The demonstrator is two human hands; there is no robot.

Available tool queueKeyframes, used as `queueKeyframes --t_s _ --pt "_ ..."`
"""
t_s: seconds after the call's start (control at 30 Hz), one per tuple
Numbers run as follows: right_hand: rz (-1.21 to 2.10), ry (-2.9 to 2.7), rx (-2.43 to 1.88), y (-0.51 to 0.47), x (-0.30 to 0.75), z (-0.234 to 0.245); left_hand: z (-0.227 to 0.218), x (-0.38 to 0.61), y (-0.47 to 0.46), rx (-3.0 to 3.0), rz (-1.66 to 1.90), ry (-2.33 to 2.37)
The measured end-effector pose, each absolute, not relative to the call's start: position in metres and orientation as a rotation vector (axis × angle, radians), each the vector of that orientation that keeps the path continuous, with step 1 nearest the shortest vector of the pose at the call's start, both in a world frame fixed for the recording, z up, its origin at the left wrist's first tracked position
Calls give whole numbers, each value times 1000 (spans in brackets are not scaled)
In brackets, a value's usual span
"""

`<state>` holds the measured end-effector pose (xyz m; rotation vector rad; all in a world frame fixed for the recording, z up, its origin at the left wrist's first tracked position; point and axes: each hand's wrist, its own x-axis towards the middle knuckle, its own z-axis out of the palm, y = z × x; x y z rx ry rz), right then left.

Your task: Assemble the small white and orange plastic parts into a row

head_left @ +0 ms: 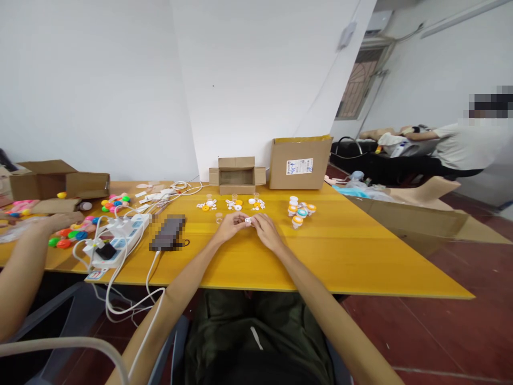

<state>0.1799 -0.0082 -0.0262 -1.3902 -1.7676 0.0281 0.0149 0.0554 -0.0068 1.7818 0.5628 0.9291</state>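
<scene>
My left hand point(231, 224) and my right hand point(264, 226) meet over the yellow table point(340, 251), fingers pinched together on a small white piece point(248, 220) held between them. Just beyond lie loose white and orange small parts point(234, 203) in little groups. To the right of them stands a cluster of small white, orange and teal caps point(300, 211). A tiny clear cup point(218, 217) sits just left of my left hand.
A small open carton point(237, 175) and a bigger box point(300, 162) stand at the table's far edge. On the left are a white power strip point(120, 235) with cables, a dark phone point(167, 233), colourful toys point(72, 235) and another person's hand point(60, 220). A person sits far right.
</scene>
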Motion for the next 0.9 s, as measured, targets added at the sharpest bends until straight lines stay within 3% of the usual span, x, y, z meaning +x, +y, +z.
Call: queueKeyframes --t_s 0.9 --pt "9 -1755 -1457 -11 178 -25 -4 13 52 1735 878 546"
